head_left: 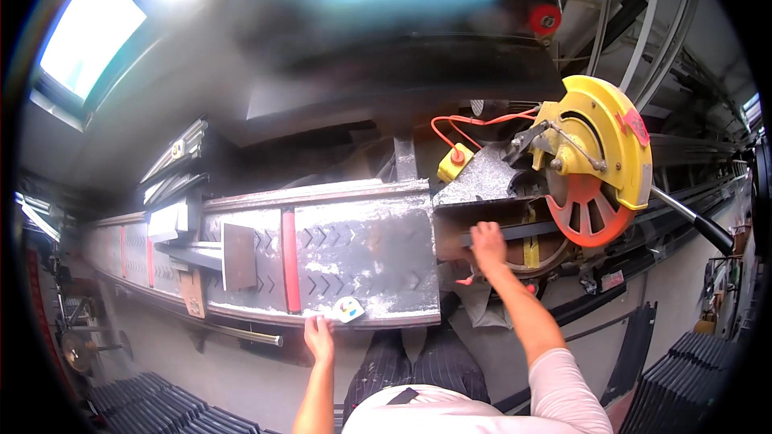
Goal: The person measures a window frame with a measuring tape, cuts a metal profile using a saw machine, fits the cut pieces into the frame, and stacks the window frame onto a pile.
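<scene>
hands, two of them, work at one long metal saw table [362, 249] that runs from the left edge to the middle of the view. right hand [487, 245] lies on one dark flat metal strip [523, 231], its grip pressed down flat on the strip's left end with fingers together, not wrapped round it as far as can be seen. the strip runs rightward from the hand, under the one chop saw [591, 165], whose yellow guard and orange blade disc stand just beside and above it. one black saw handle [696, 223] sticks out to the right. left hand [319, 336] rests at the near edge of the table, fingers loosely spread on the rim, holding nothing. just beside it, to the right, lies one small white tape measure [349, 309], apart from the fingers. two red bands [289, 259] cross the table top. one yellow switch box [454, 162] with an orange cable sits behind the strip. open floor shows below the table edge, with stacks of dark profiles [691, 378] at lower left and lower right.
</scene>
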Action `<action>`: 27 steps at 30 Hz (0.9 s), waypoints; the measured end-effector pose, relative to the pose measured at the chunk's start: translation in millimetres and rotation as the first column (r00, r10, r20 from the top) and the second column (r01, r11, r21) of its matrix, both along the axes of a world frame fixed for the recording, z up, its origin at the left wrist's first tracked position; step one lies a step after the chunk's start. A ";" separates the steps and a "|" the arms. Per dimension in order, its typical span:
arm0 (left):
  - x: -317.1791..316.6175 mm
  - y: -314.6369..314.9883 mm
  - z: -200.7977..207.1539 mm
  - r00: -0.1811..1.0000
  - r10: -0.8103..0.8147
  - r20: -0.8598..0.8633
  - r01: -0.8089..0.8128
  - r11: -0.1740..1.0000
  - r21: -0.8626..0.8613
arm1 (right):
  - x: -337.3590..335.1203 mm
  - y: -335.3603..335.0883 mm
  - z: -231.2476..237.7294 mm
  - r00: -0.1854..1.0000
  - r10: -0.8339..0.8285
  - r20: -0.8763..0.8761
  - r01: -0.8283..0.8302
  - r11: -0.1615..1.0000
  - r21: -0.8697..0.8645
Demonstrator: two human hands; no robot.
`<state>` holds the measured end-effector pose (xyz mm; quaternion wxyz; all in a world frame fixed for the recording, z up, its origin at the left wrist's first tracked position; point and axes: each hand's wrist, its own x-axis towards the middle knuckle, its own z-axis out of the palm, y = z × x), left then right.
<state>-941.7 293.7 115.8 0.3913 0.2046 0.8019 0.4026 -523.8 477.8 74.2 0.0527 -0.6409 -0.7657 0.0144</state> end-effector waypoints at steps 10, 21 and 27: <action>56.7 132.2 29.9 0.436 -0.504 -0.746 0.759 0.651 0.004 | -196.9 -38.8 42.8 0.894 0.040 -0.446 -0.039 0.999 0.012; 43.2 202.5 -35.9 0.015 -0.517 -0.856 0.878 0.417 -0.236 | -100.4 -295.8 63.8 0.762 -0.538 -0.361 0.432 0.837 -0.335; -32.1 209.8 -51.2 -0.073 -0.444 -0.893 0.897 0.362 -0.254 | -80.8 -377.7 44.2 0.671 -0.666 -0.324 0.548 0.741 -0.389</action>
